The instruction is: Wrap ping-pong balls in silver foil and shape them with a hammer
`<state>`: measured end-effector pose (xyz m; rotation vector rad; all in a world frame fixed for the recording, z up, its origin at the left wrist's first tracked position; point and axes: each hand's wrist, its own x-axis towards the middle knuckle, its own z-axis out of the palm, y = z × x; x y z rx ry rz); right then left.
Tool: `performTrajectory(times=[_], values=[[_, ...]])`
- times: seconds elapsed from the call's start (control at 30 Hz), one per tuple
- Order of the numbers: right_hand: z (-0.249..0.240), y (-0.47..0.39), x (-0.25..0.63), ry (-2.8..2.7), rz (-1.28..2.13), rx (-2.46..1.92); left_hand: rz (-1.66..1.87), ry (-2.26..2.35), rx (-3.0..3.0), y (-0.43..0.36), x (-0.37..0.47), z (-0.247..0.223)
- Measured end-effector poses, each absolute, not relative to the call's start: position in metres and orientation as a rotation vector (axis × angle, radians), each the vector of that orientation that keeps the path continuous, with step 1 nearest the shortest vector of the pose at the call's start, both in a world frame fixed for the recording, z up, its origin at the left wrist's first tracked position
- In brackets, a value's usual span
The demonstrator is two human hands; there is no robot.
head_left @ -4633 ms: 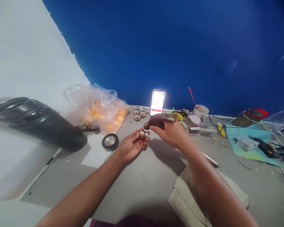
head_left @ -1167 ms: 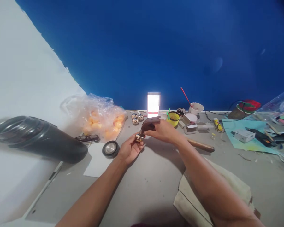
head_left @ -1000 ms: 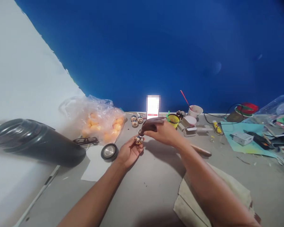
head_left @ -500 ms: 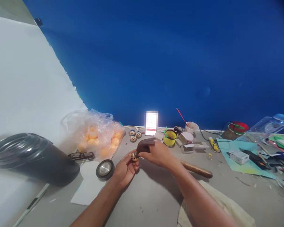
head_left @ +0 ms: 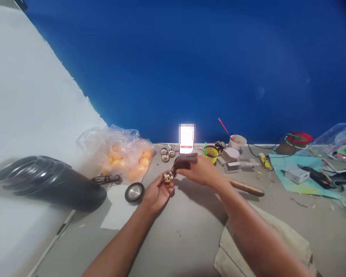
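My left hand (head_left: 158,192) is turned palm up, its fingers closed around a shiny gold-coloured metal ball (head_left: 168,177). Just right of the ball, my right hand (head_left: 200,169) grips a dark brown curved piece (head_left: 184,161), whose lower end comes close to the ball. Whether they touch I cannot tell. A wooden handle (head_left: 246,187) shows beyond my right forearm; the forearm and hand hide whether it joins the dark piece. Behind my hands, a small group of similar shiny balls (head_left: 165,157) sits on the table.
Left stand a dark cylindrical container (head_left: 57,186), a round black-rimmed lid (head_left: 134,193), and a clear bag with orange balls (head_left: 118,154). A lit phone (head_left: 186,136) leans at the wall. Right are a yellow cup (head_left: 211,154), a white cup (head_left: 238,141), turquoise paper (head_left: 288,184) and beige cloth (head_left: 233,246).
The view has shifted, so the table appears higher. The ball now shows more of its shiny face, and the dark piece sits slightly farther from it.
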<state>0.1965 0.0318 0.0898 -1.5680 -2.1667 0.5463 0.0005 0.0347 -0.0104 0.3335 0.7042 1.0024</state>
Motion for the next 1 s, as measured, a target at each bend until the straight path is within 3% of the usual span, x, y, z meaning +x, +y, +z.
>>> performTrajectory(times=[0.3, 0.6, 1.0], values=[[0.086, 0.037, 0.191, -2.043, 0.600, -1.557, 1.038, 0.704, 0.467, 0.036, -0.008, -0.007], [0.048, 0.030, 0.200, -2.221, 0.468, -1.887, 1.100, 0.843, 0.725, 0.031, 0.000, -0.007], [0.039, 0.031, 0.189, -2.242, 0.371, -2.106, 1.124, 0.913, 0.821, 0.029, 0.004, -0.011]])
